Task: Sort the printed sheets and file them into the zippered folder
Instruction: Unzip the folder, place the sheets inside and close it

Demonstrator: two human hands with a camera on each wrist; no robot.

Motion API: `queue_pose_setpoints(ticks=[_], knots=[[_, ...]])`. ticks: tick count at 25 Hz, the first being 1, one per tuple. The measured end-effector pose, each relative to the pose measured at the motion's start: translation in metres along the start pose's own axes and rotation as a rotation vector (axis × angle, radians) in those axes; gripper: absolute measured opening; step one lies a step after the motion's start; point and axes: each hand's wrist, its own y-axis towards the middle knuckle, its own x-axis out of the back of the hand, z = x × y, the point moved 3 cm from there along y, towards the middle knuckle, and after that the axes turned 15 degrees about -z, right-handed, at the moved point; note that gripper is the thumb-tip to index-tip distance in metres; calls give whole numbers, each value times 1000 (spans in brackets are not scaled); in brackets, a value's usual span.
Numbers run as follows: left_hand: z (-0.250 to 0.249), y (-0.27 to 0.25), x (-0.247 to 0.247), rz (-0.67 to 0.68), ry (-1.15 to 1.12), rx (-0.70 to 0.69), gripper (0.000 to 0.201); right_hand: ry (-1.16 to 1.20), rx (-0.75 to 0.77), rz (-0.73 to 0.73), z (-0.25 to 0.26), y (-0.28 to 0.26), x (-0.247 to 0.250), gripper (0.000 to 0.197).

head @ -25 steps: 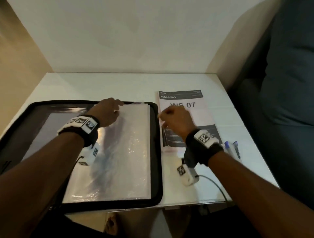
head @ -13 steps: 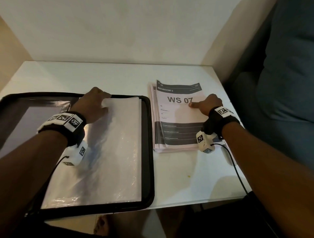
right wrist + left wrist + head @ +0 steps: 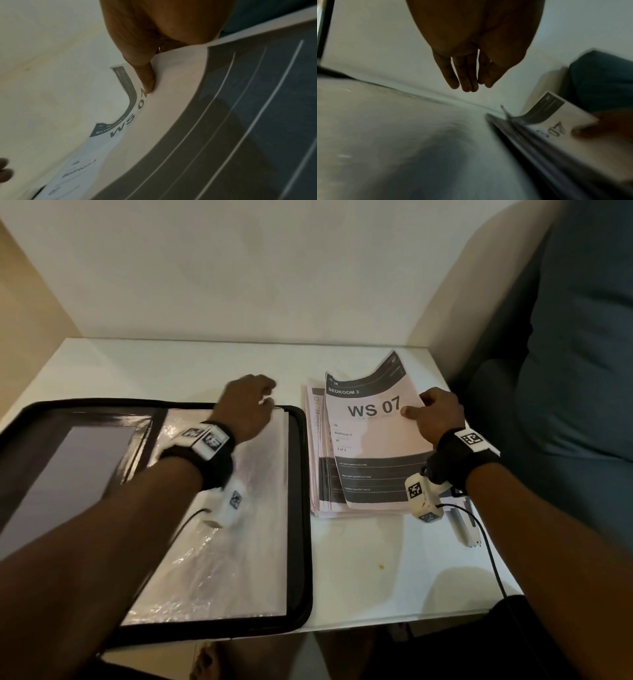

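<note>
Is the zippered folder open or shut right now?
Open. The zippered folder lies spread flat on the table, clear sleeves exposed.

We count one zippered folder, lying open on one white table. We see one stack of printed sheets, its number of leaves too fine to tell, and one top sheet marked WS 07. We count two hands, one left hand and one right hand. We make out pens, likely two, partly hidden. One sofa stands beside.
</note>
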Motion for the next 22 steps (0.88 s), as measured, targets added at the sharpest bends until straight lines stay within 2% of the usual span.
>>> queue_pose_setpoints(ticks=[2,4,6,7,8,11,13,17,20,22], knots=[[-25,16,-27,75,-263,204,43,77,-29,-23,-3,-2,-3,35],[-40,28,-55,116,-494,441,60,165,-47,-26,-9,-1,-5,35],[-39,36,-83,95,-559,552,79,254,-71,-5,-15,-1,-9,31],[-38,35,-92,96,-543,569,80,295,-88,6,-18,-1,-10,30],[-40,33,-98,113,-527,566,73,335,-107,14,-21,0,-12,30],[-53,22,-109,174,-596,507,28,418,-145,26,-28,0,-13,29],[-61,12,-110,193,-663,505,26,457,-134,44,-28,-3,-11,29],[-79,-4,-92,98,-909,592,29,525,-141,81,-18,-6,2,36],[-95,-15,-64,56,-1055,547,30,702,-169,195,0,-15,22,33],[-106,-17,-43,-12,-1087,485,26,812,-127,292,15,-24,35,35]])
